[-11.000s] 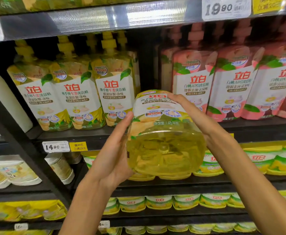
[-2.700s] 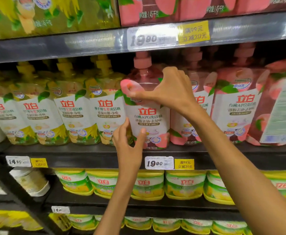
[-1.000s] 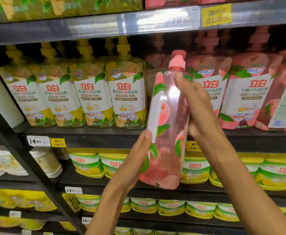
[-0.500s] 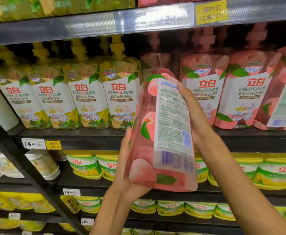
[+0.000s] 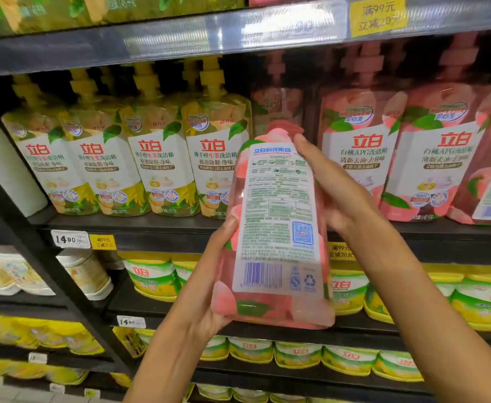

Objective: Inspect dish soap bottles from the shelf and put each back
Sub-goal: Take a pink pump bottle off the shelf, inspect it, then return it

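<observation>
A pink peach dish soap bottle [image 5: 276, 228] is held up in front of the shelf, its white back label with barcode and QR code facing me. My left hand [image 5: 209, 289] grips its lower left side and base. Along its upper right side, my right hand [image 5: 334, 196] holds it, fingers behind the bottle. Its pump top points away and is mostly hidden. Behind it, the shelf [image 5: 157, 228] has a gap in the pink row, with another pink bottle [image 5: 276, 106] set further back.
Yellow ginger soap bottles [image 5: 162, 158] stand left of the gap, pink peach bottles [image 5: 363, 152] to the right. Green-yellow tubs [image 5: 485, 301] fill the lower shelves. A black upright post [image 5: 35, 257] slants at left. The upper shelf edge [image 5: 238, 36] carries price tags.
The bottle has turned from side-on to show its full back label and has been brought closer to me. Both hands have kept hold of it.
</observation>
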Action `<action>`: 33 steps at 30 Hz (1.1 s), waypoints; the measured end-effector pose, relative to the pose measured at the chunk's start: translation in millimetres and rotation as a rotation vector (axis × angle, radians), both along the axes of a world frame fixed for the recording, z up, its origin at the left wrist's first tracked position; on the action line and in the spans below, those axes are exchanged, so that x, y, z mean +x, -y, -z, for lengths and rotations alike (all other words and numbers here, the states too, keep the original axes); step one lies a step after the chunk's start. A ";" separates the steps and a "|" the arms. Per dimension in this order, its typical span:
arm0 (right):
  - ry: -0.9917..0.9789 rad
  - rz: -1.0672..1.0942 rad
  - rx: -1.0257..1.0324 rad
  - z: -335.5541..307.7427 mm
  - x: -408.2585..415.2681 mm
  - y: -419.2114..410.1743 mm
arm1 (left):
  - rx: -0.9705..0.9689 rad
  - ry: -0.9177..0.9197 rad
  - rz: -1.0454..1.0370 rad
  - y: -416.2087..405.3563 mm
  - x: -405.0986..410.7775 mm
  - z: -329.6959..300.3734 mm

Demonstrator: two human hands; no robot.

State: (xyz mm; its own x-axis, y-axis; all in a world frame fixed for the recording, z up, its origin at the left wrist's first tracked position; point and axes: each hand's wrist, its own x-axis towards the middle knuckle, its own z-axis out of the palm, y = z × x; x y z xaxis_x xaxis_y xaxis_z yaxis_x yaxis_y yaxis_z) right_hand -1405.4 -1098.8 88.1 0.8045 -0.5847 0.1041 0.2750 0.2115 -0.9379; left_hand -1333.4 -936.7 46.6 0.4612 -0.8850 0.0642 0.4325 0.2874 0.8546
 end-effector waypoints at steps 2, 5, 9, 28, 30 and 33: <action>-0.038 -0.005 0.042 -2.7 -0.6 3.5 | -0.078 -0.060 0.012 -2.1 -0.4 -10.4; -0.085 -0.057 0.088 -2.4 -2.3 6.5 | -0.143 -0.137 0.255 -16.4 -6.6 -12.2; -0.120 -0.112 0.199 -0.3 -7.8 4.4 | -0.131 -0.237 0.381 -21.8 -3.0 -17.7; -0.059 0.127 -0.047 -8.7 3.0 2.5 | -0.144 -0.281 0.402 -4.9 13.4 2.0; 0.024 0.199 -0.084 -8.9 2.4 1.7 | -0.088 -0.172 0.317 -1.8 16.3 9.9; 0.043 0.294 -0.214 -10.1 -1.6 -3.0 | 0.064 0.094 0.203 2.0 15.0 16.7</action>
